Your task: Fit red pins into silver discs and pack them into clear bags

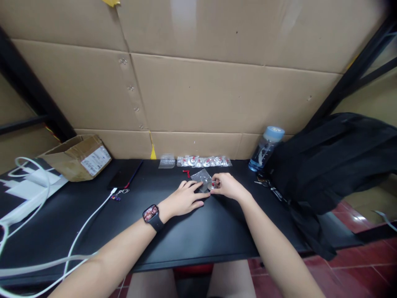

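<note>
Flat clear plast. bag (200,175) was thin, glossy; row of clear plast. packets (205,161), ditto, crinkly. Black rectangular worktop (201,236) looked smooth, semi-matt. Tall tan cardbd panel (192,93) had creases + slight sheen; brown open cardbd box (70,160) looked matt. Slumped black cloth backpack (335,161) was matt; dark-red flat floor tiles (352,215), v. glossy.

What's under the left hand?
A clear plastic bag pokes out past the left hand, which overlaps part of it, and the black table shows around them. The palm covers whatever lies beneath it, so I can't see that.
</note>
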Motion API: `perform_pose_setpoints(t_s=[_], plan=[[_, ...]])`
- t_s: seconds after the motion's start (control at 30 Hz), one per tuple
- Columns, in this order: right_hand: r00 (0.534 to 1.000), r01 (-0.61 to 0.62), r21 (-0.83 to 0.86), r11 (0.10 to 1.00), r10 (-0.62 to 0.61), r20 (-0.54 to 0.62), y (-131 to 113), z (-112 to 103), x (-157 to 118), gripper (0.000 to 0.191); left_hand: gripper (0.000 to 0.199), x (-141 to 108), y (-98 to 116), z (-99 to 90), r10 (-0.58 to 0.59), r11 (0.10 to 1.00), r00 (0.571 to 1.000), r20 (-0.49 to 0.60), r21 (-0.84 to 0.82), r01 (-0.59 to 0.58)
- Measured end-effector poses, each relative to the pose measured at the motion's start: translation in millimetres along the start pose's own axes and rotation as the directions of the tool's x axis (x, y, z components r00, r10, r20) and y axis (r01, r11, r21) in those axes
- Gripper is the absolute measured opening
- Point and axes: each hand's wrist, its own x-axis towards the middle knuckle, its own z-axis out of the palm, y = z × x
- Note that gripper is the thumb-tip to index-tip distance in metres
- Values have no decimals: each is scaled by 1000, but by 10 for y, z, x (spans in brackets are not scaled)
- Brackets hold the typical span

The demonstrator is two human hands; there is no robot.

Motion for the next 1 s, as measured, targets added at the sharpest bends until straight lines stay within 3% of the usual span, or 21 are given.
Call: perform_pose_setpoints(t_s=[0.2, 0.47, 0.63, 0.87, 1.0], plan=[[992, 121, 95, 988, -118, -38, 51, 105, 49, 32, 43, 3, -18, 68, 1, 1000, 1000, 16, -18, -1], [981, 60, -188, 980, -93, -168, -77, 211, 107, 23, 43, 4, -29, 76, 19, 996, 999, 33, -92, -16], [967, 29, -209, 977, -80, -240, -74, 323, 210, 33, 39, 27, -30, 7, 43, 991, 998, 39, -129, -38], [962, 272, 34, 962, -271, -30, 113, 119, 145, 33, 22, 11, -127, -77, -35, 983, 999, -14, -181, 32], [958, 274, 58, 960, -278, 69, 165, -2, 82, 28, 41, 13, -115, -102, -63, 983, 997, -45, -175, 54]])
